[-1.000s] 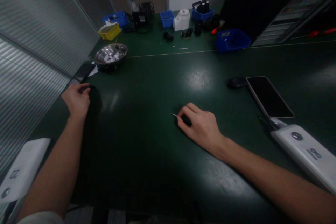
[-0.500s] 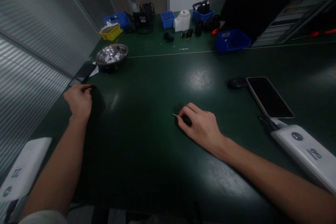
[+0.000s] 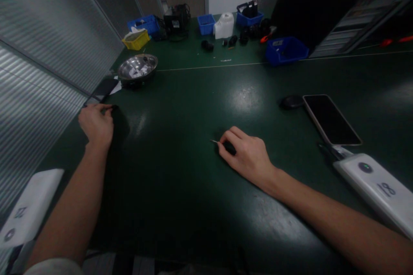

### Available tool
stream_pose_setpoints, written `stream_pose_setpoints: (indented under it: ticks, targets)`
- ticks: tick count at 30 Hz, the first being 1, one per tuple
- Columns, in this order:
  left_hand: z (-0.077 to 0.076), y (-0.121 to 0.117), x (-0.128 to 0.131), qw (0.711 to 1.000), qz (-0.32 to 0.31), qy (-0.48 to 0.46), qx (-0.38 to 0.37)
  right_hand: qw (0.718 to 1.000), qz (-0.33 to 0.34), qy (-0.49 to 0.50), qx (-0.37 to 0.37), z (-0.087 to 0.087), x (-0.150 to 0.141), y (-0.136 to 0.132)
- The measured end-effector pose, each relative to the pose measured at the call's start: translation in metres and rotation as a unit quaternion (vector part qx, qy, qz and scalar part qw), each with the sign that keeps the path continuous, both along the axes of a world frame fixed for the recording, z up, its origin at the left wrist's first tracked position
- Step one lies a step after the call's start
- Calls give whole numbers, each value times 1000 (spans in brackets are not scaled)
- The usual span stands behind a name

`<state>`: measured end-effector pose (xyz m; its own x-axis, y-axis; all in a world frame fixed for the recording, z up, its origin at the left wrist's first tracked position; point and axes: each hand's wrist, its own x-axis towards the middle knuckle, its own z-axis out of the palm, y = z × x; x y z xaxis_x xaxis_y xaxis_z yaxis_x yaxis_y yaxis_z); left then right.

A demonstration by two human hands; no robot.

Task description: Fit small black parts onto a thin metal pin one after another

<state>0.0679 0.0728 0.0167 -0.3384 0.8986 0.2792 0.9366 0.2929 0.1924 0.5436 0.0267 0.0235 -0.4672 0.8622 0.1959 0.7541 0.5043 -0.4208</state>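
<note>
My left hand [image 3: 98, 122] rests at the far left of the green table [image 3: 167, 137]. Its thumb and forefinger pinch a small black object [image 3: 114, 107], too dark to name. Near the middle, my right hand [image 3: 247, 152] lies on the tabletop with fingers curled and tips together. From its fingertips a short, thin, pale metal rod [image 3: 213, 141] sticks out to the left. Under the curled fingers it is dark, and I cannot tell whether a handle or only shadow is there.
A steel bowl [image 3: 124, 71] with white scraps stands beyond my left hand. To the right lie a black mouse [image 3: 292, 102], a phone [image 3: 332, 119] and a white device [image 3: 377, 184]. Another white device [image 3: 32, 206] is at left. Blue bins [image 3: 285, 51] and a yellow bin [image 3: 137, 41] line the back.
Both hands keep their places and grips. A small green light now shows on the right white device.
</note>
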Motion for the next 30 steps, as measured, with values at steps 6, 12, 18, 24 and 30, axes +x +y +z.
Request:
stream_pose_setpoints:
  ticks: [6,12,18,24,30]
  targets:
    - [-2,2,3,996,31,53,59,1000,4,-1,-10,2,0,0]
    - [-2,1,0,997,16,58,53,1000,6,-6,-16,4,0,0]
    - [-2,0,-1,997,15,48,52,1000,8,-2,-10,2,0,0]
    - [-5,6,-2,996,22,27,76,1000,6,2,-8,0,0,0]
    - [-5,8,-4,996,32,11,88,1000,8,1,-5,1,0,-1]
